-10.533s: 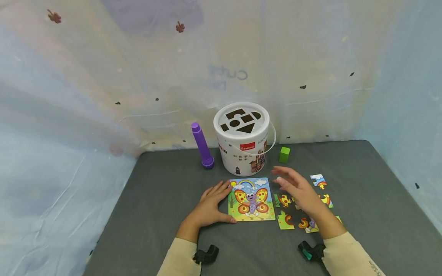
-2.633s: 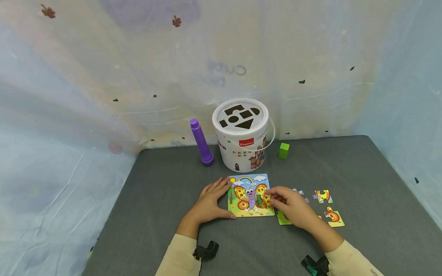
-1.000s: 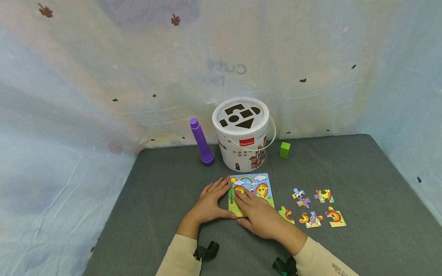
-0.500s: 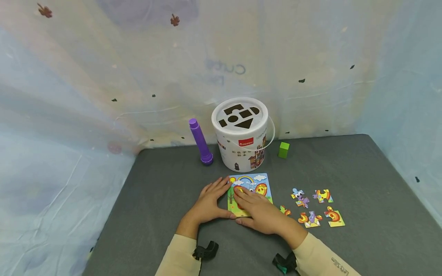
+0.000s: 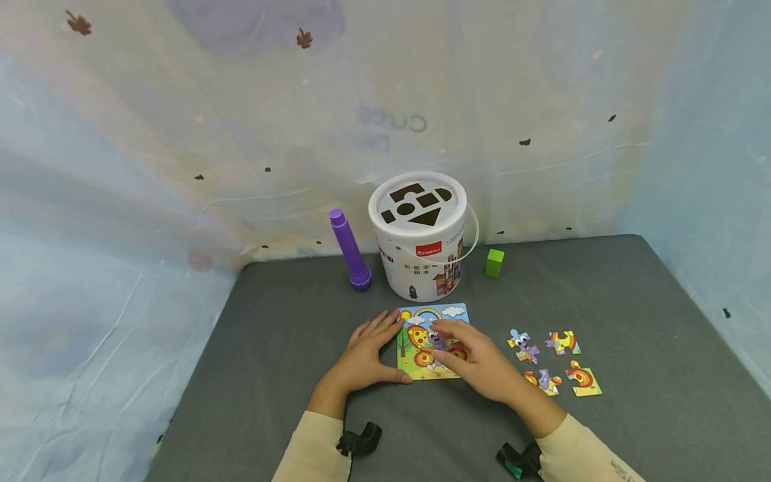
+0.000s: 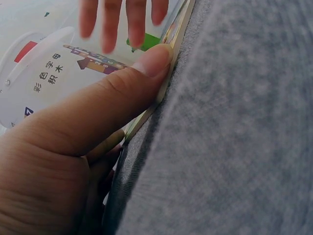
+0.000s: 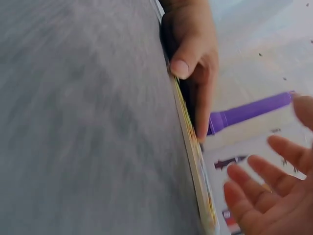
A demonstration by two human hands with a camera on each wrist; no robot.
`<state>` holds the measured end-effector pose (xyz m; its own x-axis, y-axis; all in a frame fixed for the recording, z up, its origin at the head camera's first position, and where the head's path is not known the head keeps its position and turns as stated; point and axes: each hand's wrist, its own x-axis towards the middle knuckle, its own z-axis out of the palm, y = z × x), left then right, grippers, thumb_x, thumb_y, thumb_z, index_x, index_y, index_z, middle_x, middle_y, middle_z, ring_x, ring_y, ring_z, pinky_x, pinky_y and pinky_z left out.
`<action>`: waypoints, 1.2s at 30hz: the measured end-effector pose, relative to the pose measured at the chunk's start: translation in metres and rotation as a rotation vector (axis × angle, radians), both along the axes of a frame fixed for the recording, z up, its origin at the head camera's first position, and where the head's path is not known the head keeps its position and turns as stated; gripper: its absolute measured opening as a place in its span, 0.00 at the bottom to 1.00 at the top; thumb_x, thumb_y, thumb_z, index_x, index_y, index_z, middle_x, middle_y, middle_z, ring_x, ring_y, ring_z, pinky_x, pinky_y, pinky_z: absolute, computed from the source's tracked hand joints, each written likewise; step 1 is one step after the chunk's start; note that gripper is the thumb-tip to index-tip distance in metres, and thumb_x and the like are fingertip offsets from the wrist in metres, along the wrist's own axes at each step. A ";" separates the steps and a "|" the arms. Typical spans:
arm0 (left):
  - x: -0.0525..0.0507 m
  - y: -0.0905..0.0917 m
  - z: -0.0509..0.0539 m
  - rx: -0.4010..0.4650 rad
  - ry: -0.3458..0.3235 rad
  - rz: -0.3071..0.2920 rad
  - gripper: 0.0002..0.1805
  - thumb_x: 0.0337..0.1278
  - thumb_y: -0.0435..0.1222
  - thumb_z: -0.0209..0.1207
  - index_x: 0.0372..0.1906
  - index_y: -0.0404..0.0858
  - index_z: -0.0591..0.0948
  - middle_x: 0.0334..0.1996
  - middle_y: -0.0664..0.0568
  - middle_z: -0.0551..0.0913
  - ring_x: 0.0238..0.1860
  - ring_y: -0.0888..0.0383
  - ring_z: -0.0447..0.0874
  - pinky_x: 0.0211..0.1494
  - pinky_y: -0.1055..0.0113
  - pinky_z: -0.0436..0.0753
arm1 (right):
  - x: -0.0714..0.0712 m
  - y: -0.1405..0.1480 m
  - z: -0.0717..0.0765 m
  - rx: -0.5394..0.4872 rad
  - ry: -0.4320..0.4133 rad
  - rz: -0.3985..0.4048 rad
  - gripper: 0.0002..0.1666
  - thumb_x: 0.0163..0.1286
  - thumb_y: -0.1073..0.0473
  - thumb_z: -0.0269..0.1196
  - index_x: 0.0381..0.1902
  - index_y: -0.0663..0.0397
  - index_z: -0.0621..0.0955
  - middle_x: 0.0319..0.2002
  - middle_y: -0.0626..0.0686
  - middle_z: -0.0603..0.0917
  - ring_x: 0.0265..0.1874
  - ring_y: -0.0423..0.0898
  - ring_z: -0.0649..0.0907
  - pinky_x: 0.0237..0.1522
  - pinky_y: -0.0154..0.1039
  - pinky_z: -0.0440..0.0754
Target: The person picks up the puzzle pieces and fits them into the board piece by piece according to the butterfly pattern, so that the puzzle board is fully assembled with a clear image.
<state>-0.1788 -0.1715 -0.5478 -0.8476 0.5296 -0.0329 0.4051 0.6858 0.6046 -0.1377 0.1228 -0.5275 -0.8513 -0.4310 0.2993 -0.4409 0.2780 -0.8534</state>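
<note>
A square butterfly picture puzzle (image 5: 412, 367) lies flat on the grey table. My left hand (image 5: 361, 358) rests along its left side, fingers spread at the upper corner and thumb at the lower one. In the left wrist view, the thumb (image 6: 115, 105) lies against the puzzle's edge (image 6: 185, 19). My right hand (image 5: 478, 365) hovers over the right half with nothing held, covering part of the picture. In the right wrist view, its fingers (image 7: 259, 171) are apart from the board (image 7: 193, 154). Several loose puzzle pieces (image 5: 582, 379) lie to the right.
Behind the puzzle stands a white block bucket (image 5: 419, 268) with shape holes in its lid and a handle. A purple torch (image 5: 351, 251) stands left of it, a green cube (image 5: 494, 263) right of it. Printed sheeting (image 5: 289, 134) rises behind the table (image 5: 271, 321).
Over ten seconds, the loose pieces at right shift. My right hand pinches a piece over the board, presses flat on the picture, then lifts and moves rightward. My left hand stays put.
</note>
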 end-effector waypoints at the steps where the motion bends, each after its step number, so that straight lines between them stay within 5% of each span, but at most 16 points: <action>1: 0.000 0.000 0.000 0.000 -0.001 0.001 0.65 0.47 0.64 0.81 0.88 0.46 0.64 0.88 0.59 0.53 0.87 0.53 0.43 0.83 0.40 0.43 | 0.001 0.005 -0.001 -0.046 -0.010 0.002 0.25 0.83 0.60 0.66 0.73 0.53 0.80 0.68 0.60 0.81 0.64 0.62 0.82 0.60 0.59 0.84; 6: 0.001 0.000 0.000 -0.003 -0.006 0.001 0.65 0.46 0.63 0.82 0.88 0.47 0.64 0.88 0.60 0.53 0.87 0.54 0.43 0.83 0.40 0.43 | 0.004 0.035 -0.003 -0.208 -0.114 0.004 0.22 0.86 0.66 0.58 0.73 0.64 0.77 0.65 0.70 0.79 0.58 0.65 0.85 0.55 0.43 0.87; 13: 0.001 0.001 -0.001 -0.002 -0.016 0.007 0.66 0.46 0.64 0.82 0.88 0.47 0.63 0.88 0.60 0.52 0.87 0.54 0.42 0.83 0.41 0.42 | 0.002 0.080 -0.004 -0.288 -0.115 -0.046 0.24 0.91 0.66 0.44 0.76 0.67 0.73 0.66 0.71 0.79 0.58 0.54 0.86 0.54 0.42 0.85; 21: 0.000 0.004 -0.001 0.006 -0.007 0.008 0.66 0.46 0.63 0.82 0.88 0.46 0.63 0.88 0.59 0.53 0.87 0.53 0.42 0.83 0.40 0.43 | -0.005 0.127 0.000 -0.441 -0.105 -0.069 0.28 0.92 0.62 0.38 0.77 0.73 0.69 0.65 0.65 0.81 0.60 0.53 0.84 0.57 0.40 0.81; 30: 0.000 0.004 -0.001 0.005 -0.012 0.007 0.66 0.46 0.63 0.82 0.88 0.47 0.62 0.88 0.59 0.53 0.87 0.53 0.42 0.83 0.40 0.42 | -0.010 0.168 -0.007 -0.382 -0.113 -0.188 0.28 0.92 0.59 0.38 0.79 0.66 0.70 0.63 0.60 0.83 0.60 0.48 0.83 0.59 0.33 0.79; 36: 0.000 0.001 -0.001 -0.012 -0.017 0.014 0.67 0.46 0.65 0.81 0.88 0.48 0.61 0.88 0.62 0.51 0.87 0.55 0.41 0.84 0.43 0.42 | -0.011 0.167 -0.014 -0.058 -0.153 -0.236 0.26 0.90 0.58 0.53 0.78 0.66 0.72 0.63 0.61 0.83 0.58 0.42 0.83 0.54 0.31 0.80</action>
